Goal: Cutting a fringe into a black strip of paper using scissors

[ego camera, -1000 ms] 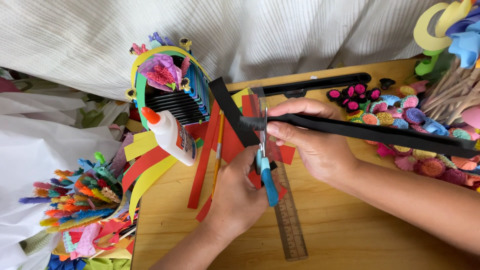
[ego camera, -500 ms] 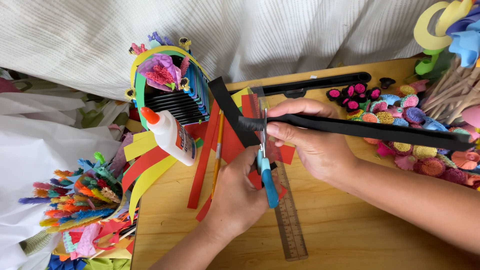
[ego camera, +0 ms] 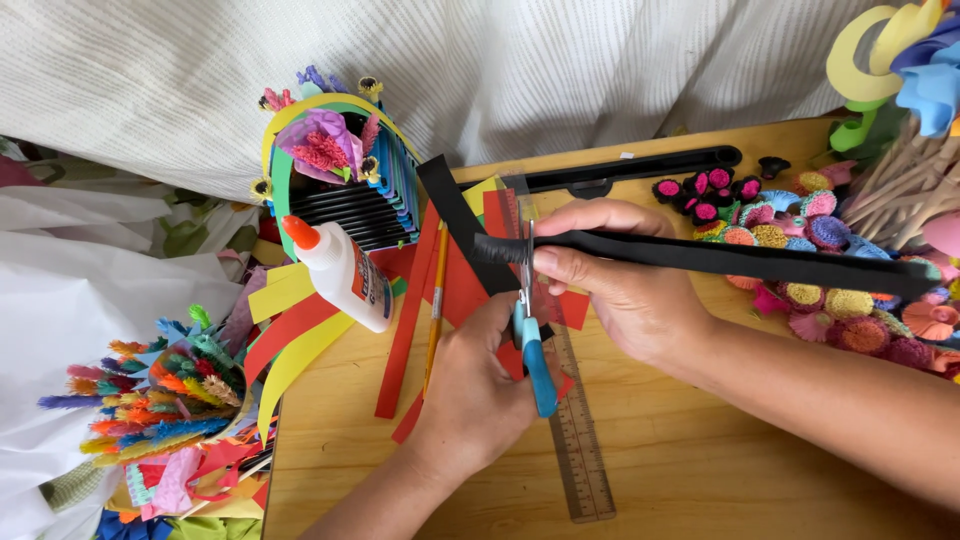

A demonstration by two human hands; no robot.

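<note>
At the far left, a bunch of colourful fringed paper flowers (ego camera: 150, 400) lies at the edge of the wooden surface (ego camera: 700, 470). Next to it, a white glue bottle (ego camera: 340, 270) with an orange cap leans over yellow and red paper strips (ego camera: 300, 330). Behind the bottle stands a paper basket (ego camera: 345, 180) with black ribs and pink and purple flowers inside.

In the middle, the left hand (ego camera: 470, 400) is closed around the blue-handled scissors (ego camera: 530, 350), with the blades pointing up. The blades meet the black paper strip (ego camera: 700, 258) near its left end. A clear ruler (ego camera: 575, 440) lies on the surface just beside this hand.

The right hand (ego camera: 620, 280) pinches the same black strip between thumb and fingers, close to the scissors. The strip is held above the surface and runs far to the right. Behind it lies a long black tool (ego camera: 640, 170). At the right, many small rolled paper flowers (ego camera: 810, 240) in pink, orange and blue are scattered.
</note>
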